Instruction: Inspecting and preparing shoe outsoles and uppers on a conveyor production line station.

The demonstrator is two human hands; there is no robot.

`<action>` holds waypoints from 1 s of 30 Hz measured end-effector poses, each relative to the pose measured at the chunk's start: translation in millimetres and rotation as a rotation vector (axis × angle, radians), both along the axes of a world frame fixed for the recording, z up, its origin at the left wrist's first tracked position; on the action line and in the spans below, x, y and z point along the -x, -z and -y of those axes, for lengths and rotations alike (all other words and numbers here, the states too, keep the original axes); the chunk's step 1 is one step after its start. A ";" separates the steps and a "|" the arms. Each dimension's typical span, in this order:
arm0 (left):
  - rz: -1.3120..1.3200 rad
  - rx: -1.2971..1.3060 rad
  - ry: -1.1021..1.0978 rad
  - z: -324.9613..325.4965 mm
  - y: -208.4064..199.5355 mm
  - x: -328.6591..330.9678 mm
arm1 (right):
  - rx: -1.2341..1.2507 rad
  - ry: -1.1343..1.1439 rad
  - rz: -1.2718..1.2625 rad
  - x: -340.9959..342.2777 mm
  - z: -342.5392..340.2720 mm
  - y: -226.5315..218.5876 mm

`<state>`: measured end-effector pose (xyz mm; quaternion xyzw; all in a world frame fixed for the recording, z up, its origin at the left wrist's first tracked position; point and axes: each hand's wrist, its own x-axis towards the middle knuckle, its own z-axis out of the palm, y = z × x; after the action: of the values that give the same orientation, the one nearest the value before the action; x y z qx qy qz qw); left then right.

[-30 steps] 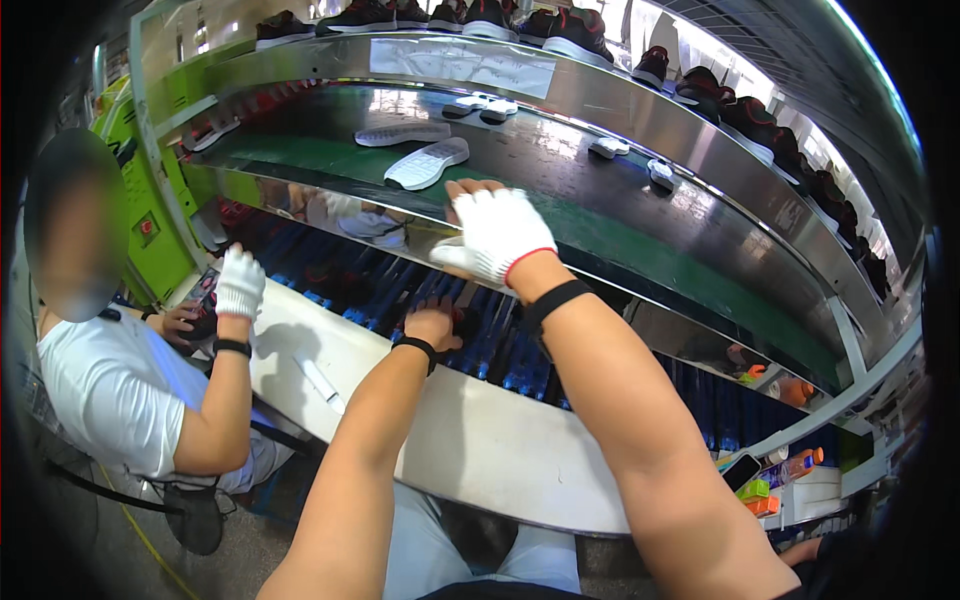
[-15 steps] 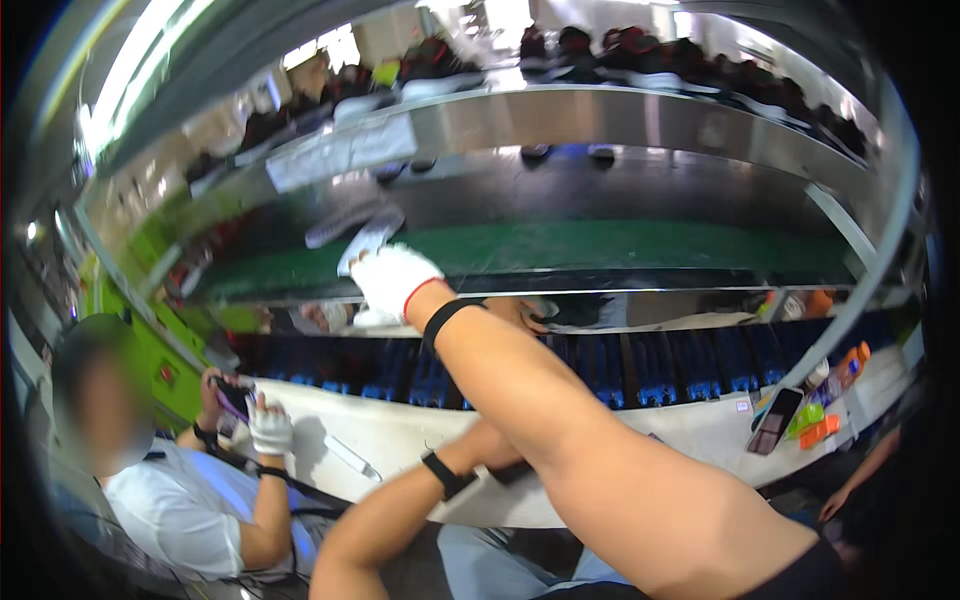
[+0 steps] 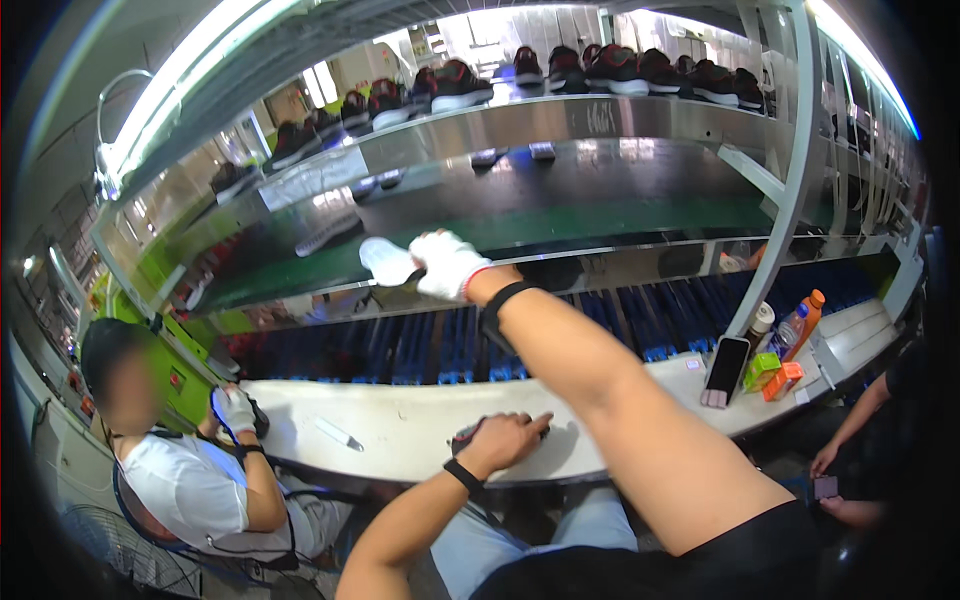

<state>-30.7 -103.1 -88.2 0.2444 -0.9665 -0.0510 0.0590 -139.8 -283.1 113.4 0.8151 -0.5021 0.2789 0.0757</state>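
My right hand (image 3: 450, 265), in a white glove with a red cuff edge, reaches out to the green conveyor belt (image 3: 500, 229). Its fingers are closed on one end of a white shoe sole (image 3: 385, 262), which sticks out to the left near the belt's front edge. Another pale sole (image 3: 327, 233) lies farther left on the belt. Low over the white worktable (image 3: 400, 405), my bare left hand (image 3: 497, 442) is closed over a dark shoe (image 3: 464, 437) with red trim, mostly hidden under the palm and fingers.
Black-and-red shoes (image 3: 617, 72) line the upper shelf. A white marker-like tool (image 3: 339, 433) lies on the table. At right stand a phone (image 3: 725, 371), bottles (image 3: 805, 325) and small boxes (image 3: 762, 371) by a metal post (image 3: 775, 230). A co-worker (image 3: 190, 470) sits at left.
My right hand has drawn the white sole toward me and right, away from the other sole. The left hand and dark shoe show more clearly. The view has shifted; the co-worker's hands have lowered.
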 end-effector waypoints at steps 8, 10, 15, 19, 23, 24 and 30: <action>-1.006 0.005 0.056 -69.2 28.9 -29.9 | 0.516 -0.305 0.433 129.2 -241.3 122.9; -1.043 0.015 0.021 -78.7 19.9 -33.4 | 0.413 -0.168 0.629 146.5 -278.9 185.5; -0.931 0.116 -0.134 -96.6 3.8 -46.1 | 0.047 0.110 1.231 140.2 -322.8 233.1; -1.115 -0.381 -0.353 -121.5 10.0 -41.4 | -0.172 -0.080 1.515 119.8 -356.9 204.2; -1.199 -0.391 -0.325 -127.0 26.7 -43.4 | -0.283 -0.299 1.284 97.0 -363.1 213.3; -1.194 -0.399 -0.329 -126.6 23.3 -47.3 | -0.271 -0.312 1.201 90.8 -362.0 214.0; -1.051 -0.452 -0.238 -131.9 -0.4 -45.2 | -0.221 -0.264 1.067 64.9 -356.2 226.7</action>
<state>14.5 28.8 -87.8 0.2996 -0.7386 -0.3633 0.4825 -204.8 73.1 -113.3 0.6200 -0.3905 0.6057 -0.3103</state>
